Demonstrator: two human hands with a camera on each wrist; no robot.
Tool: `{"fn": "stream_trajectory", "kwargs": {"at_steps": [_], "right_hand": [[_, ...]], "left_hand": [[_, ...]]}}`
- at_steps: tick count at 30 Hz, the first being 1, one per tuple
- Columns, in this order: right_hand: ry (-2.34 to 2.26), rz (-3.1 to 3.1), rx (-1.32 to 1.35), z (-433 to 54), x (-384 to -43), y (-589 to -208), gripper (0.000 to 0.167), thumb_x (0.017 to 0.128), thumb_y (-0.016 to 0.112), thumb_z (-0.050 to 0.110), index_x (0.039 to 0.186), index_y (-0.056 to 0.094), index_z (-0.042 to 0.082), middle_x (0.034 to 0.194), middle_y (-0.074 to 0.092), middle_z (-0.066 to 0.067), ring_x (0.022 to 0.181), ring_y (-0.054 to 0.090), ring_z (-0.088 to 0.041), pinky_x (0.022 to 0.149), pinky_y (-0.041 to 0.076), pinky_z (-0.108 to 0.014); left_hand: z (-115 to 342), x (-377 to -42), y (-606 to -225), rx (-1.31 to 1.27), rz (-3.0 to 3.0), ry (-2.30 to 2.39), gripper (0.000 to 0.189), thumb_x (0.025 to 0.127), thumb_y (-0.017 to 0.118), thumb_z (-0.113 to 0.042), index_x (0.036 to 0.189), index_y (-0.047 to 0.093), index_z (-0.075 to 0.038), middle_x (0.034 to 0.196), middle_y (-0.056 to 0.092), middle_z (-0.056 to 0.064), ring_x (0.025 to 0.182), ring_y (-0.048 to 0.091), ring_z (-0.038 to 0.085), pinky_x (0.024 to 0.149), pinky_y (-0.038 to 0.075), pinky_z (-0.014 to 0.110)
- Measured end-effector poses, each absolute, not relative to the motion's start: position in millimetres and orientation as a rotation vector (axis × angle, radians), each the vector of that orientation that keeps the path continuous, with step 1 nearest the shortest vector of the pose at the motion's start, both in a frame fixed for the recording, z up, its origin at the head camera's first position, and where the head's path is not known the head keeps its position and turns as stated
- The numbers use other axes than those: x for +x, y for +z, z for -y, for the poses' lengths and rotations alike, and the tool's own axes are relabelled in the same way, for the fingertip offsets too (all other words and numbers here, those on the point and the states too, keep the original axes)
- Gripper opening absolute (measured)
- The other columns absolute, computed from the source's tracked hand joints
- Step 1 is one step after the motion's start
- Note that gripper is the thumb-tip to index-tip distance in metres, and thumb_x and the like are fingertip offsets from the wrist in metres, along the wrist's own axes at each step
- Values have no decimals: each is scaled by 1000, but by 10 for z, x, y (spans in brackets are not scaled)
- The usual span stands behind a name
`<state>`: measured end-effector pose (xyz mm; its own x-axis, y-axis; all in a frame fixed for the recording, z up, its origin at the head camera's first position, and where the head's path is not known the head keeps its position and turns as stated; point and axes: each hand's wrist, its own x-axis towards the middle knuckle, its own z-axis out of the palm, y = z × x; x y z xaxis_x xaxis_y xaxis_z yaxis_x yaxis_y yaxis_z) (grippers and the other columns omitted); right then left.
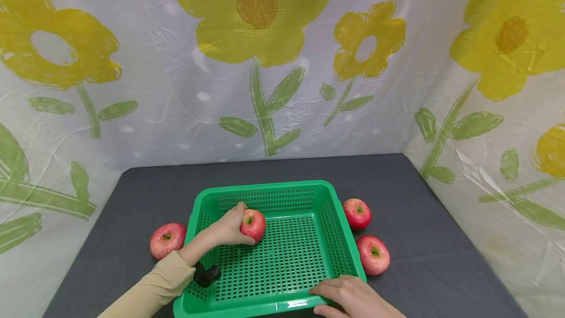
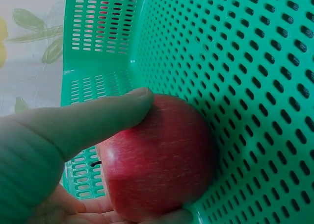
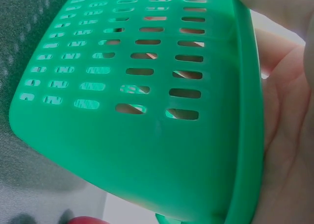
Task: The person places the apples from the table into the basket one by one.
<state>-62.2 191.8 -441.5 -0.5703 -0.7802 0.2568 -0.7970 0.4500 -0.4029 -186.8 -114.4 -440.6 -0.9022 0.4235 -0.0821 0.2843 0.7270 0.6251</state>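
My left hand (image 1: pixel 229 227) reaches over the left side of a green plastic basket (image 1: pixel 265 186) and grips a red apple (image 1: pixel 253 225) low in its back left part. In the left wrist view the thumb lies along one side of the apple (image 2: pixel 162 160), with fingers around the other side and the stem towards the palm. At the basket's front right corner, my right hand (image 1: pixel 350 294) holds the rim, fingers over the top and thumb on the outside. The right wrist view shows the slotted outer wall (image 3: pixel 122 136) beside the palm (image 3: pixel 284 121).
One apple (image 1: pixel 167 241) sits left of the basket beside my left forearm. Two more, a farther apple (image 1: pixel 357 214) and a nearer apple (image 1: pixel 373 255), stand close along its right side. The dark tabletop (image 1: pixel 441 259) meets a flower-printed curtain (image 1: pixel 176 112) behind and at the sides.
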Motion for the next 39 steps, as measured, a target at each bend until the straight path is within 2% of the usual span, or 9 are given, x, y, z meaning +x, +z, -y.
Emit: {"fn": "stream_trajectory", "kwargs": {"at_steps": [6, 10, 15, 19, 24, 28, 33, 37, 39], "right_hand": [[759, 2650, 1442, -1924, -623, -4419, 18, 94, 56, 24, 109, 65, 20, 98, 63, 14, 86, 58, 0, 73, 47, -20], [795, 2646, 1455, -1920, -626, -4418, 17, 95, 54, 25, 108, 65, 21, 97, 63, 15, 84, 58, 2, 73, 45, -16], [800, 2607, 1469, -1906, -629, -4419, 15, 95, 54, 23, 106, 64, 23, 95, 62, 16, 82, 56, 4, 73, 42, -11], [768, 2564, 1479, -1902, -629, -4425, 14, 95, 55, 23, 106, 63, 24, 96, 61, 18, 83, 55, 6, 74, 41, -11], [733, 2550, 1473, -1902, -640, -4420, 14, 94, 56, 24, 106, 63, 25, 96, 60, 18, 83, 55, 6, 73, 41, -12], [729, 2555, 1464, -1905, -638, -4420, 14, 94, 56, 24, 105, 64, 24, 95, 60, 18, 83, 55, 6, 73, 42, -12], [750, 2550, 1471, -1903, -636, -4427, 13, 94, 56, 23, 104, 64, 24, 95, 60, 19, 83, 55, 6, 73, 41, -12], [760, 2552, 1468, -1906, -635, -4425, 13, 94, 56, 23, 105, 63, 23, 95, 61, 18, 83, 55, 6, 74, 41, -12], [752, 2553, 1466, -1909, -635, -4424, 13, 94, 56, 24, 105, 63, 24, 95, 60, 19, 83, 55, 6, 74, 42, -13]], "left_hand": [[1148, -1856, -4399, 521, -2696, 911, 88, 63, 87, -17, 127, 35, 14, 111, 51, 20, 98, 54, 31, 72, 50, 42], [1159, -1823, -4378, 502, -2691, 881, 89, 66, 85, -22, 130, 33, 12, 117, 48, 23, 102, 52, 33, 74, 50, 44], [1255, -1795, -4277, 517, -2690, 887, 77, 79, 75, -31, 131, 36, 10, 110, 54, 18, 100, 54, 32, 72, 49, 41], [1406, -1775, -4117, 570, -2707, 1004, 62, 89, 63, -35, 130, 42, 5, 108, 58, 15, 103, 55, 33, 78, 48, 42], [1597, -1641, -3935, 609, -2784, 1206, 43, 93, 58, -32, 123, 52, -3, 109, 60, 11, 100, 59, 27, 84, 48, 45], [1784, -1492, -3853, 574, -2911, 1298, 38, 94, 58, -24, 124, 51, -3, 109, 61, 13, 100, 60, 27, 82, 49, 45], [2102, -1341, -3854, 493, -3111, 1286, 46, 92, 60, -16, 131, 42, 2, 117, 55, 21, 106, 54, 34, 79, 48, 49], [2363, -1272, -3942, 396, -3153, 1207, 66, 88, 66, -16, 136, 29, 10, 127, 41, 30, 112, 43, 43, 79, 42, 57], [2466, -1248, -4001, 330, -3120, 1140, 78, 86, 69, -21, 139, 22, 13, 130, 33, 35, 115, 37, 49, 80, 39, 62]]}}
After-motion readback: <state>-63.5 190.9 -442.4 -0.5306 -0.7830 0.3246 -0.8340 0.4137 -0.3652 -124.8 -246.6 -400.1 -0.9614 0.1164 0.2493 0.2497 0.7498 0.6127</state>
